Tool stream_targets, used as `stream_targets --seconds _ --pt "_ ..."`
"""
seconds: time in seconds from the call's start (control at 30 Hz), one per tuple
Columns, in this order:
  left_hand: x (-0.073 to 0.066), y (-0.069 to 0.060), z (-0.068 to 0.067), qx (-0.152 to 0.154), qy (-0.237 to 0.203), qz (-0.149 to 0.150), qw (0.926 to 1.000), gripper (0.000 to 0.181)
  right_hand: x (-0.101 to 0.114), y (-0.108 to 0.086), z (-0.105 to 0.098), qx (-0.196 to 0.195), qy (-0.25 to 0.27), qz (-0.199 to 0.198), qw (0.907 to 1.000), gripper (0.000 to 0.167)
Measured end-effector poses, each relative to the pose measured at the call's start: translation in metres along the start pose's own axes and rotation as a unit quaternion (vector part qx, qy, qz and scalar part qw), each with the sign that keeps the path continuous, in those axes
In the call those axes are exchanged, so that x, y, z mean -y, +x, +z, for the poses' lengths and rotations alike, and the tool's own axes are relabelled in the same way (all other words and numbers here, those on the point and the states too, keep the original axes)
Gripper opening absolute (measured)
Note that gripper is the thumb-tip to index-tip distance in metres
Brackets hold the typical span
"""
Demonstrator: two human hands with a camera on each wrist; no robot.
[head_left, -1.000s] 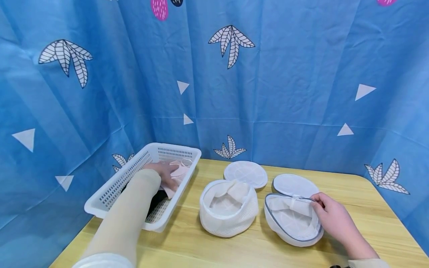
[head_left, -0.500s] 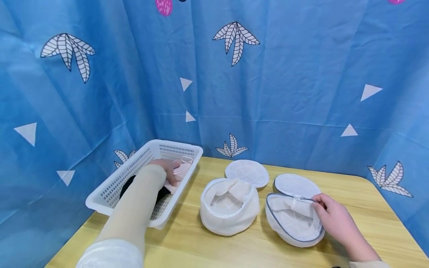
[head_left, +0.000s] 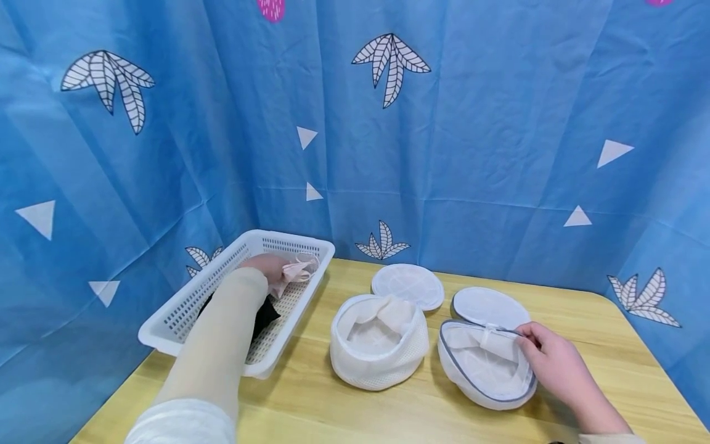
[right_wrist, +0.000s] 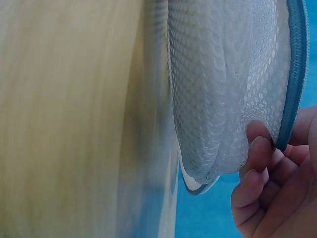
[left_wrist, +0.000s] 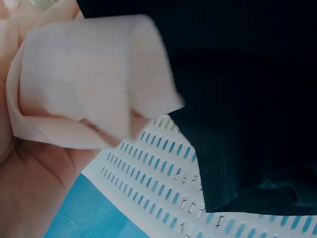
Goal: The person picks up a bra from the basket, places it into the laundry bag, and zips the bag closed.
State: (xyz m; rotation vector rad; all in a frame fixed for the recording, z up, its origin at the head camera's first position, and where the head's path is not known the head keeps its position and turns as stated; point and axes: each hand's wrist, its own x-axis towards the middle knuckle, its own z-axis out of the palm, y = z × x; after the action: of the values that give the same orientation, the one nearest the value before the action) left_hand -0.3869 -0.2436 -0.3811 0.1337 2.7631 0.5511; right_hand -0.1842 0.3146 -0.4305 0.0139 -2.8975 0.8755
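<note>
I have the left hand [head_left: 266, 266] curled round a bunched pale pink cloth [left_wrist: 79, 74] inside the white basket [head_left: 261, 369], near a black cloth [head_left: 267, 316]; folds partly hide the grip. My right hand [head_left: 557, 364] pinches the edge of the grey-zipped mesh bag [right_wrist: 203, 89], its lid [head_left: 490, 305] laid back. Second mesh bag [head_left: 383, 371], also uncovered, sits between. All on the wooden table [head_left: 355, 419]; blue curtain [head_left: 488, 123] behind.

left sleeve [head_left: 219, 345]: cream | upper band [head_left: 183, 423]: white | right cuff [head_left: 610, 438]: cream
</note>
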Motion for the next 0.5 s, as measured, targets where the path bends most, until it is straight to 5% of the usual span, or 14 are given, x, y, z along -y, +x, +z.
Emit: stream_targets --seconds 0.07,0.13,0.23,0.27,0.37,0.43,0.5 --pt "-0.003 -0.009 -0.003 -0.019 0.006 0.017 0.9997 0.017 0.0 0.0 0.001 0.0 0.002 0.0 1.0 0.027" --pt "-0.01 -0.021 -0.006 -0.038 -0.055 0.018 0.9976 0.028 0.001 0.0 0.001 -0.002 0.004 -0.001 1.0 0.027" --pt "-0.021 -0.037 -0.012 -0.056 -0.222 0.003 0.9734 0.059 0.002 -0.001 0.001 -0.004 0.005 -0.002 1.0 0.027" --pt "-0.024 -0.042 -0.015 -0.067 -0.244 0.006 0.9674 0.064 0.002 -0.001 0.001 -0.005 0.005 -0.003 1.0 0.026" --pt "-0.022 -0.039 -0.02 -0.116 -0.204 0.022 0.9718 0.06 0.003 -0.002 0.002 -0.008 0.005 -0.004 1.0 0.026" --pt "-0.016 -0.031 -0.024 -0.15 -0.109 0.027 0.9823 0.049 0.003 -0.002 0.002 -0.009 0.004 -0.005 0.9999 0.025" --pt "-0.011 -0.022 -0.028 -0.174 -0.056 0.024 0.9828 0.041 0.003 -0.002 0.002 -0.01 0.003 -0.007 0.9999 0.025"
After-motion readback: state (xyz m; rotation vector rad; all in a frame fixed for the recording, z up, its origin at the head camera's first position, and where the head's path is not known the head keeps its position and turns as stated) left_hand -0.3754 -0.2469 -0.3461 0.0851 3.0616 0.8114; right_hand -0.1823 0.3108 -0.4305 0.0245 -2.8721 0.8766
